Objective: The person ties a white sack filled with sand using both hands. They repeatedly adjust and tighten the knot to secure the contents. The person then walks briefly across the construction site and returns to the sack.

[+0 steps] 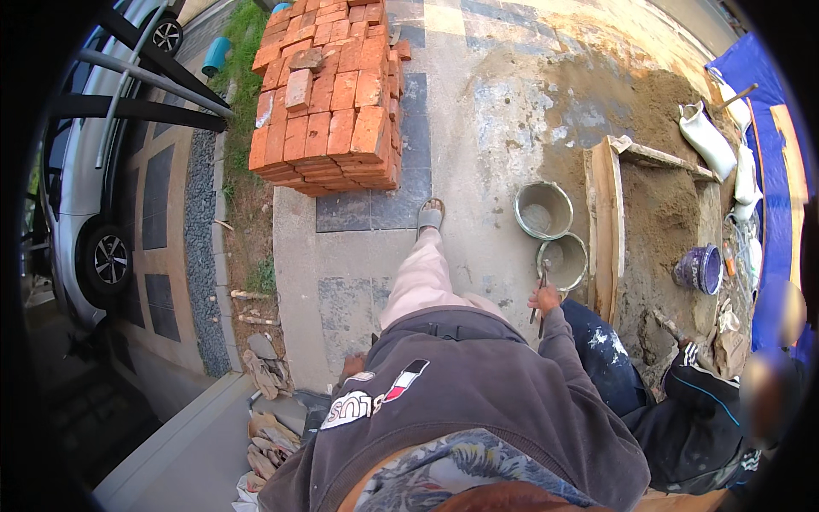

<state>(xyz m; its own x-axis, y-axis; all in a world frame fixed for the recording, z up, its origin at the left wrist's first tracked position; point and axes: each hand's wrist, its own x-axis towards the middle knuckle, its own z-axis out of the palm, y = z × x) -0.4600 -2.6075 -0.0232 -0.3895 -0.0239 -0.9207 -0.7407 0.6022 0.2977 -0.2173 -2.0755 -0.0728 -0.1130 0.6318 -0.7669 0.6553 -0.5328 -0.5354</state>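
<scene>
My right hand (544, 298) is closed around a thin, dark, rod-like thing (543, 275) beside the nearer bucket; its exact kind is hard to make out. That grey mortar-stained bucket (564, 261) stands against a second grey bucket (542, 210) just beyond it. Low beside my left hip, my left hand (352, 367) shows only in part, and its fingers are hidden by my dark sweatshirt. Ahead of me on the left rises a big stack of orange-red bricks (328, 111), with a few loose ones on top.
At right, a wooden-sided mixing trough (604, 230) holds sand and mortar. A co-worker in dark clothes (691, 418) crouches beside it, one hand near a tool. A purple bucket (698, 270), white sacks (706, 141) and a blue tarp (759, 94) lie farther right. A silver car (85, 188) stands left.
</scene>
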